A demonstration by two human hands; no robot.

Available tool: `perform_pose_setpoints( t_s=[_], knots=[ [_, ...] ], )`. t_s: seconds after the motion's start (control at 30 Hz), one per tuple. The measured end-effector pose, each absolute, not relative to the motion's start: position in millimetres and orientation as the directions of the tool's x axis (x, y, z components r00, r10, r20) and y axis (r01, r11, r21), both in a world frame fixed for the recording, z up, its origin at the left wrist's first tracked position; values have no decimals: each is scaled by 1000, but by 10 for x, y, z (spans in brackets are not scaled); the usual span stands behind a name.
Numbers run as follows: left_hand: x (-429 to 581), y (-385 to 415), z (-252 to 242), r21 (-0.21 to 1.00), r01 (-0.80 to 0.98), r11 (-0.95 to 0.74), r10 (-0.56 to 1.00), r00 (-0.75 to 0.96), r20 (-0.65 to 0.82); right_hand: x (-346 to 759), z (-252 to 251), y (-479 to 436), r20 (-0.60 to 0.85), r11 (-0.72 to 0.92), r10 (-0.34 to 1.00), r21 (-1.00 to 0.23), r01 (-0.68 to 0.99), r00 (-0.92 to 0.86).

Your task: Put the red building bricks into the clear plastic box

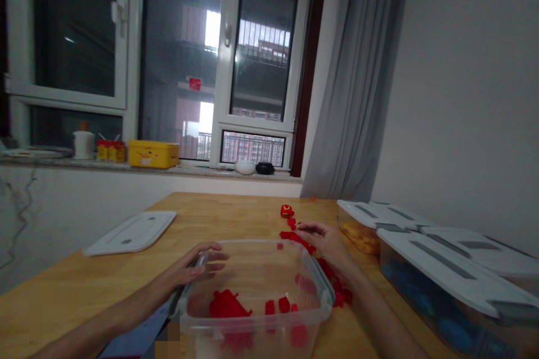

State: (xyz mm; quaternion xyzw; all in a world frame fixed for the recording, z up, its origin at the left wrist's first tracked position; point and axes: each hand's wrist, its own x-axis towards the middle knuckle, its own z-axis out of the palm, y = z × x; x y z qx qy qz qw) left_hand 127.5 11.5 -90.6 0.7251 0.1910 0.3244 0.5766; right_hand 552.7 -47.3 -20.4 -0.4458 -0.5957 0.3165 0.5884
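A clear plastic box (252, 322) without a lid stands on the table in front of me, with several red pieces (229, 304) on its bottom. My left hand (200, 263) grips the box's left rim, its fingers hooked over the edge to the inside. Beyond the right side of the box, my right hand (322, 241) is low over a line of loose red pieces (295, 236). Its thumb and fingertips are pinched together; what they hold, if anything, is too small to make out. Part of the red line is hidden behind this hand and forearm.
A red object with yellow marks (287, 211) lies at the table's far side. On the left rests a white lid (132, 233). Lidded storage boxes (442, 261) with blue and orange contents line the right. A yellow box (154, 154) stands on the windowsill.
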Motion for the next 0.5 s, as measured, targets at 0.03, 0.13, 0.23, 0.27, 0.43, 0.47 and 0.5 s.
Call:
perform_pose_setpoints(
  t_s=[0.03,0.13,0.23,0.27,0.43,0.47,0.5],
  knots=[
    [1284,118,-904,962,-88,-257,661,711,242,5526,-203,-475,417,400,904,-903,155,98],
    [1293,136,-912,967,-65,-246,681,699,220,5522,-201,-478,414,400,904,-907,129,109],
    [1279,155,-929,965,-70,-254,678,698,229,5518,-198,-486,414,404,901,-910,96,129],
    [1274,159,-935,964,-74,-257,674,701,234,5517,-196,-488,413,405,901,-910,82,135],
    [1264,132,-936,961,-93,-262,660,709,248,5508,-182,-502,378,387,916,-921,-43,136],
    [1267,119,-928,959,-100,-266,659,707,256,5502,-179,-509,368,378,921,-923,-72,126],
    [1271,105,-919,957,-109,-270,658,705,266,5493,-176,-517,359,370,927,-924,-97,113]
  ],
)
